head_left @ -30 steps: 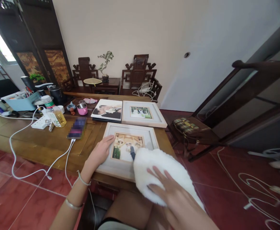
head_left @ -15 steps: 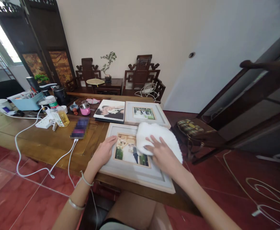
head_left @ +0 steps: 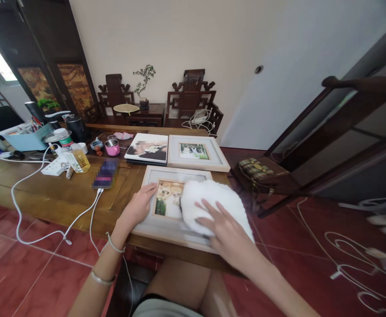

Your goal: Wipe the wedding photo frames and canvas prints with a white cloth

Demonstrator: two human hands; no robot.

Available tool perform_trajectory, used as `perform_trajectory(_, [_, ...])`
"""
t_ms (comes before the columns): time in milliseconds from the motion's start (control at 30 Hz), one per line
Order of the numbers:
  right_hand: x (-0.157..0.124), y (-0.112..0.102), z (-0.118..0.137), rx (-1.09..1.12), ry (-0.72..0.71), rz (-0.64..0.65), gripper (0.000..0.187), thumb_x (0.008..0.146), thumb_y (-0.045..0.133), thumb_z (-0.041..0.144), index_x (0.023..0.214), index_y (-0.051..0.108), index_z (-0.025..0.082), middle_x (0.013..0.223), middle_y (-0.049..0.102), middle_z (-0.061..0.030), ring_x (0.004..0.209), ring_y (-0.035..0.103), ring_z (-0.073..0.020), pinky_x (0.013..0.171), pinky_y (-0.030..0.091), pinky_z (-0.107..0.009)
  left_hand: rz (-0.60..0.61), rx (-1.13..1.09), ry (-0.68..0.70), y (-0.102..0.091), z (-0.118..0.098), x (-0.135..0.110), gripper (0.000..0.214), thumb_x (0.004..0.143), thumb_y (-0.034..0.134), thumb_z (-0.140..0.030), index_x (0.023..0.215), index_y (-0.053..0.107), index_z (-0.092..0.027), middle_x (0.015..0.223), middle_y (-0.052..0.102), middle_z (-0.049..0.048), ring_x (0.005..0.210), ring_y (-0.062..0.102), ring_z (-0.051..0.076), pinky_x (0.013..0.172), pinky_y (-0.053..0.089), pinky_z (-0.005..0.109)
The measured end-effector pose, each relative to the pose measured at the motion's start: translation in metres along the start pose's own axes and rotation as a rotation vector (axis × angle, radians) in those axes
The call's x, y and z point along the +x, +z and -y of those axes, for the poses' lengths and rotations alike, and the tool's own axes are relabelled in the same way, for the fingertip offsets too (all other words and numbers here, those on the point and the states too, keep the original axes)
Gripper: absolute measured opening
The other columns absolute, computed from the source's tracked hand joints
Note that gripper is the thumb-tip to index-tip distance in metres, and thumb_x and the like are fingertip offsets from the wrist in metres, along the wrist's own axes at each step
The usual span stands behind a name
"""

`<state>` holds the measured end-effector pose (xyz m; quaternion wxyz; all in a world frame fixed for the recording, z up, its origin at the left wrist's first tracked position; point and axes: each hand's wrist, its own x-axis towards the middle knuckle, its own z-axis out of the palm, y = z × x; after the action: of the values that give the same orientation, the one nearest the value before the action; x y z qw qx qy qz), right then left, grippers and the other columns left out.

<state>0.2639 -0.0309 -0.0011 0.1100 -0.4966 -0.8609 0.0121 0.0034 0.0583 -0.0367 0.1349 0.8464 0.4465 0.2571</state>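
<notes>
A pale wooden picture frame (head_left: 140, 228) lies face up at the table's front edge, with a wedding photo (head_left: 168, 198) behind its mat. On the left side of this frame, my left hand (head_left: 140, 203) rests with fingers stretched out, steadying it. My right hand (head_left: 224, 226) holds a fluffy white cloth (head_left: 212, 193) against the glass, its fingers spread over the top of the cloth. The cloth hides the right part of the photo and the frame's right side.
Behind lie a second framed photo (head_left: 221, 154) and a photo album (head_left: 149, 146). To the left are a phone (head_left: 105, 173) on white cables, a bottle (head_left: 77, 158), a power strip (head_left: 54, 166) and a pink cup (head_left: 112, 148). A chair (head_left: 285, 176) with a plaid bag (head_left: 255, 169) stands right.
My right hand and the white cloth have moved down toward me, covering the photo's lower right. My left hand stays on the frame's left side. The whole view has shifted slightly.
</notes>
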Motion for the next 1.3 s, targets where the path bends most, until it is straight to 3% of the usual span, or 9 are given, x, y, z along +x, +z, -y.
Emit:
perform_trajectory(133, [0.054,0.008,-0.035,-0.059,0.06,-0.067,0.054,0.063,0.041,-0.001,0.111,0.062,0.012,0.134,0.048,-0.0161,0.131,0.032,-0.0281,0.108,0.023,-0.05,0.007,-0.012,0.009,0.001,0.003,-0.001,0.063,0.072,0.034,0.005,0.13,0.047,-0.017,0.138,0.045,0.008,0.131,0.037,0.019,0.11,0.031,0.042])
perform_trajectory(233, [0.071,0.009,-0.042,-0.111,0.061,-0.056,0.053,0.065,0.041,-0.001,0.112,0.062,0.012,0.134,0.049,-0.0161,0.131,0.031,-0.0296,0.107,0.021,-0.052,0.0,-0.016,0.002,0.002,0.003,-0.001,0.062,0.072,0.034,0.005,0.129,0.047,-0.017,0.138,0.045,0.0079,0.131,0.038,0.018,0.111,0.03,0.042])
perform_trajectory(367, [0.047,0.003,-0.017,-0.116,0.029,0.062,0.052,0.062,0.043,-0.003,0.107,0.065,0.013,0.133,0.049,-0.0156,0.13,0.032,-0.0327,0.105,0.022,-0.056,-0.014,-0.011,-0.015,0.004,0.002,0.0,0.062,0.073,0.032,0.006,0.129,0.048,-0.016,0.137,0.047,0.0093,0.13,0.039,0.019,0.11,0.032,0.042])
perform_trajectory(533, [-0.006,-0.03,0.032,0.004,-0.001,0.283,0.057,0.06,0.042,-0.004,0.108,0.066,0.018,0.136,0.047,-0.0122,0.131,0.031,-0.034,0.104,0.027,-0.057,-0.021,-0.011,-0.042,0.004,-0.002,0.0,0.058,0.076,0.032,0.004,0.128,0.048,-0.018,0.137,0.046,0.008,0.129,0.04,0.018,0.11,0.032,0.042])
perform_trajectory(667, [-0.014,-0.046,0.056,0.12,-0.035,0.396,0.058,0.061,0.041,-0.003,0.109,0.065,0.02,0.14,0.042,-0.0098,0.132,0.03,-0.033,0.106,0.025,-0.056,-0.005,-0.008,-0.055,0.001,-0.004,0.0,0.057,0.077,0.031,0.003,0.128,0.048,-0.018,0.138,0.046,0.0074,0.13,0.039,0.018,0.11,0.031,0.041])
perform_trajectory(800, [0.005,-0.026,0.047,0.134,0.002,0.3,0.065,0.061,0.037,-0.006,0.117,0.06,0.018,0.141,0.04,-0.0101,0.134,0.023,-0.0311,0.106,0.026,-0.055,0.004,-0.007,-0.047,0.001,-0.002,0.001,0.059,0.076,0.032,0.003,0.129,0.048,-0.018,0.138,0.046,0.008,0.13,0.039,0.018,0.11,0.031,0.041])
perform_trajectory(967, [0.043,0.005,-0.008,0.035,0.002,0.077,0.062,0.061,0.038,-0.005,0.118,0.057,0.011,0.141,0.04,-0.0156,0.135,0.022,-0.028,0.11,0.019,-0.051,0.005,-0.032,-0.023,0.005,0.005,0.0,0.064,0.072,0.033,0.005,0.13,0.047,-0.017,0.139,0.044,0.0086,0.131,0.037,0.019,0.11,0.031,0.042])
perform_trajectory(1100, [0.071,0.01,-0.04,-0.01,-0.007,0.034,0.061,0.063,0.038,-0.004,0.119,0.056,0.01,0.138,0.043,-0.015,0.135,0.024,-0.0268,0.109,0.02,-0.05,-0.01,-0.054,-0.022,0.006,0.005,0.0,0.066,0.07,0.033,0.007,0.129,0.048,-0.017,0.138,0.045,0.0087,0.13,0.038,0.019,0.11,0.03,0.042])
perform_trajectory(1300, [0.049,0.002,-0.003,-0.023,0.022,0.163,0.06,0.063,0.037,-0.005,0.115,0.06,0.015,0.139,0.042,-0.0137,0.134,0.021,-0.034,0.103,0.02,-0.062,-0.006,-0.05,-0.064,0.005,0.0,0.001,0.062,0.073,0.032,0.005,0.129,0.048,-0.017,0.137,0.046,0.0096,0.13,0.039,0.019,0.109,0.031,0.043])
